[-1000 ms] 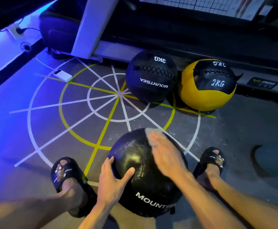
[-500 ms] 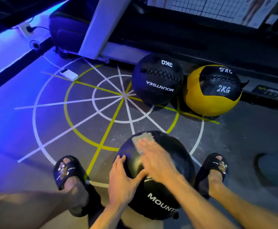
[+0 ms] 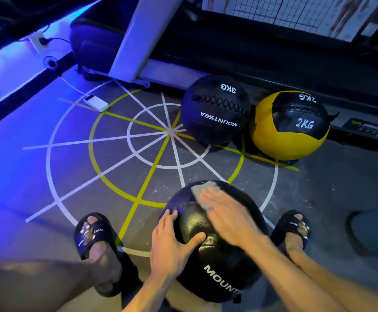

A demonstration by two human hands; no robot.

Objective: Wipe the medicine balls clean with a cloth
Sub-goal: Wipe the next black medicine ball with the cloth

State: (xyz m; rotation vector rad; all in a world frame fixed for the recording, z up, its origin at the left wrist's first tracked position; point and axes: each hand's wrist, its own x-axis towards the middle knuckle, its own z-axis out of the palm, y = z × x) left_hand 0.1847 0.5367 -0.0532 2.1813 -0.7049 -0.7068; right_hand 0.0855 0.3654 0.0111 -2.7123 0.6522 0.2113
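Note:
A large black medicine ball marked MOUNTSEA sits on the floor between my feet. My left hand rests flat on its left side with the thumb spread, steadying it. My right hand presses a small grey cloth flat against the top of the ball with straight fingers; most of the cloth is under my palm. Further back stand a black 3KG ball and a yellow and black 2KG ball, side by side against a treadmill base.
My feet in black slides flank the ball. The floor carries a painted white and yellow circle pattern. A white power bank with a cable lies at the back left. A treadmill runs along the back.
My right hand has slid the cloth leftward across the top of the ball. The left hand has stayed on the ball's left side. The view has shifted a little.

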